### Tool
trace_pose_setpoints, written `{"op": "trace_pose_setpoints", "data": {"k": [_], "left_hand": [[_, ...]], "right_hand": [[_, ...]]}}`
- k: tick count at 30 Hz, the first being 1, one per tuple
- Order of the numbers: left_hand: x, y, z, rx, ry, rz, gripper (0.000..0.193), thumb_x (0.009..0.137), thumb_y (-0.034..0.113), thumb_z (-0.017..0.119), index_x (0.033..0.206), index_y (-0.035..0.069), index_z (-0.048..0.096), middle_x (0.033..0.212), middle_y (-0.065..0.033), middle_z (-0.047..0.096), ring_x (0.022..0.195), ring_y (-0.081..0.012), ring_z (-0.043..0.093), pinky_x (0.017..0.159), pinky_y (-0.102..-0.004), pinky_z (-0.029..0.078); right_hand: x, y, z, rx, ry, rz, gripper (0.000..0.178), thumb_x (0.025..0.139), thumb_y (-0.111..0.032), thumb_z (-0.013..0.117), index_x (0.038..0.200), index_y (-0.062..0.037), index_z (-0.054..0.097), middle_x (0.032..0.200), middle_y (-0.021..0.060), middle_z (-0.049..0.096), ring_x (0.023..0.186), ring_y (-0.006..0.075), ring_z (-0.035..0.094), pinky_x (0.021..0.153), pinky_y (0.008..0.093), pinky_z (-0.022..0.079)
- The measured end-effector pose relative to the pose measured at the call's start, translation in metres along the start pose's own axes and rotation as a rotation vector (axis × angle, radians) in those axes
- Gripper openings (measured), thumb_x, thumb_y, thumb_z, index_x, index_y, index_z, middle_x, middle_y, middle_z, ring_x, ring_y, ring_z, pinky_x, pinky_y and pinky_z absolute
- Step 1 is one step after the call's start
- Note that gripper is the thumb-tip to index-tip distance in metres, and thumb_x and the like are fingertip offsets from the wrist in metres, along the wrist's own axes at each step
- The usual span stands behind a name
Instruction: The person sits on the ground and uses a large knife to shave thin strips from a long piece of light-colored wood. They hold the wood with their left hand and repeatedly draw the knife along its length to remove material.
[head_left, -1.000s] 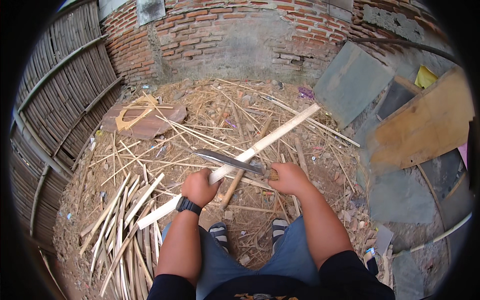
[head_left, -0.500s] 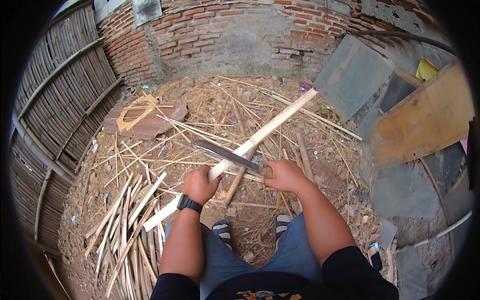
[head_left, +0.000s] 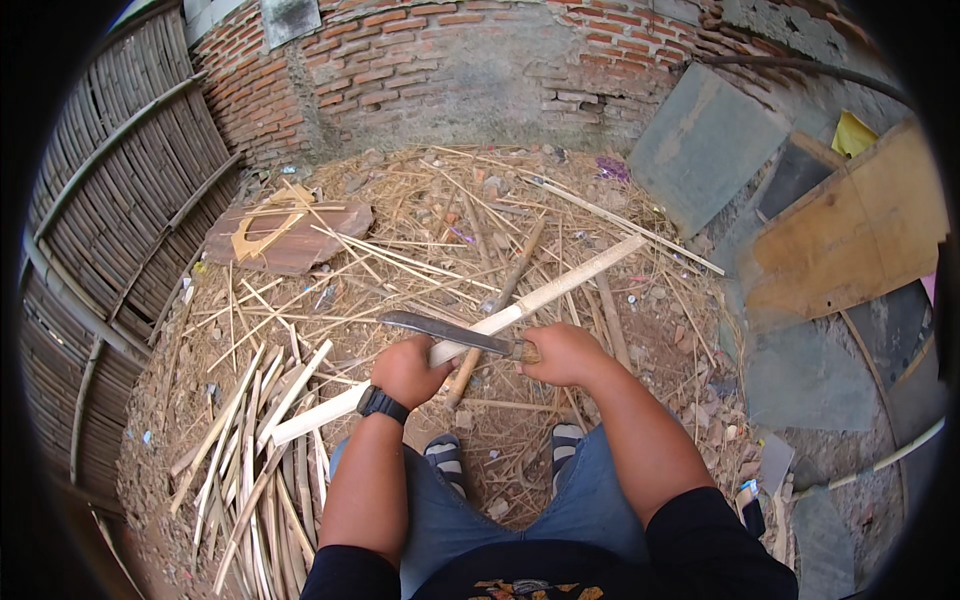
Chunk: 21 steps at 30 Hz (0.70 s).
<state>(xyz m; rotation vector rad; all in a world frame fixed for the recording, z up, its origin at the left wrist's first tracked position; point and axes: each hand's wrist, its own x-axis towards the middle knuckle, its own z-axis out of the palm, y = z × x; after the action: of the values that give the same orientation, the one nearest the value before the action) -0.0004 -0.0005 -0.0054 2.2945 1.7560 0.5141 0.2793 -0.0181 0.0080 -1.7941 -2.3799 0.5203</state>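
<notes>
The pale strip [head_left: 560, 288] has dipped, left hand [head_left: 406, 371] clasping it, right hand [head_left: 562, 354] clasping the knife handle [head_left: 524, 351]

Long flat pale bamboo strip [head_left: 565, 284], wide dark steel knife [head_left: 440, 330] barring passage across its middle, heaped split bamboo sticks [head_left: 242, 465] crowding its near end, open air above its far end.
</notes>
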Motion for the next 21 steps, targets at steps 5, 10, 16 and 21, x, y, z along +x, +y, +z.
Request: {"op": "trace_pose_setpoints", "data": {"k": [5,10,16,21], "left_hand": [[-0.002,0.008,-0.002,-0.005,-0.009,0.015,0.05,0.082,0.052,0.084,0.092,0.005,0.074,0.082,-0.0197,0.074,0.08,-0.0398,0.073,0.074,-0.0493,0.059],[-0.001,0.005,-0.001,-0.03,-0.023,-0.003,0.05,0.082,0.052,0.084,0.093,0.005,0.074,0.081,-0.0186,0.074,0.081,-0.039,0.074,0.073,-0.0483,0.059],[-0.002,0.006,-0.004,-0.006,-0.06,0.002,0.052,0.082,0.055,0.083,0.096,0.005,0.075,0.082,-0.0191,0.074,0.082,-0.0387,0.074,0.074,-0.0482,0.059],[-0.002,0.003,-0.002,0.001,-0.103,0.039,0.054,0.083,0.057,0.082,0.098,0.005,0.075,0.085,-0.02,0.075,0.084,-0.0391,0.075,0.076,-0.0486,0.059]], "right_hand": [[0.002,-0.004,0.002,-0.013,0.057,0.002,0.042,0.084,-0.039,0.078,0.11,-0.0072,0.071,0.103,0.0203,0.075,0.102,0.0405,0.071,0.088,0.0527,0.056],[0.001,-0.009,-0.002,-0.012,0.065,0.014,0.042,0.085,-0.039,0.078,0.11,-0.0065,0.071,0.102,0.0207,0.075,0.102,0.0401,0.072,0.087,0.0521,0.057],[0.003,-0.008,0.002,-0.048,0.058,-0.007,0.041,0.086,-0.04,0.077,0.112,-0.0085,0.073,0.103,0.02,0.076,0.101,0.0398,0.072,0.088,0.0516,0.057],[0.005,-0.01,0.004,-0.049,0.028,-0.001,0.041,0.086,-0.04,0.077,0.113,-0.0095,0.073,0.105,0.0197,0.076,0.102,0.0398,0.072,0.089,0.0514,0.057]]}}
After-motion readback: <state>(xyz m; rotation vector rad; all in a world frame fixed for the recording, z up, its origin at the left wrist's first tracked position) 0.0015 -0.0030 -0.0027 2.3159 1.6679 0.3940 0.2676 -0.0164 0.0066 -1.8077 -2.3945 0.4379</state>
